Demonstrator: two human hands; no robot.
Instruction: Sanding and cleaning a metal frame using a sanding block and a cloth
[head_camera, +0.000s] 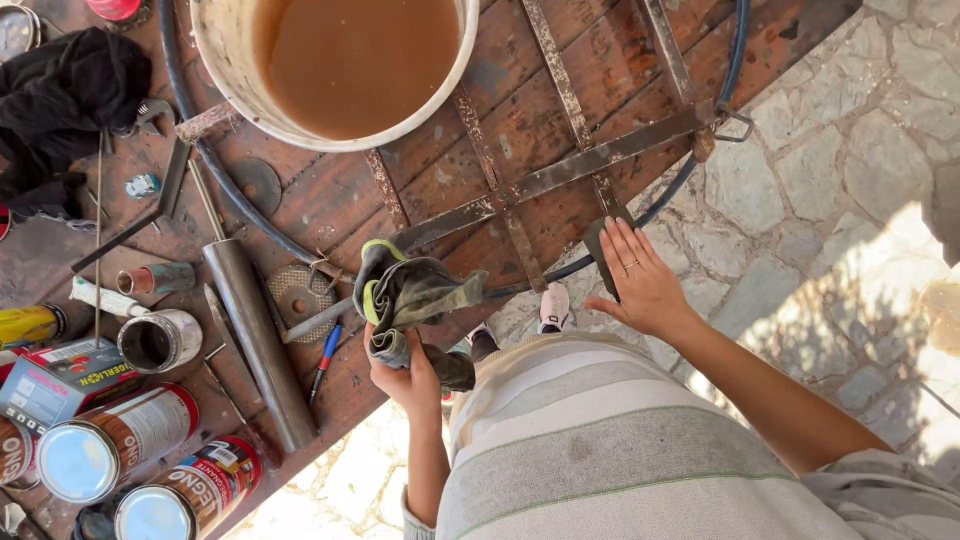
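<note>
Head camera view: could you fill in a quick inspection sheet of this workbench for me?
Surface: worn reddish wooden table with rusty metal strips.
Job's things: grey-and-yellow work gloves; dark sanding pad at the table edge.
Clutter: white bucket of brown liquid, metal pipe, paint tins, black cloth.
Grips: left hand holds the gloves; right hand lies flat on the pad, a ring on one finger.
Cables: dark hose loops over the table.
Surroundings: stone paving, sunlit.
</note>
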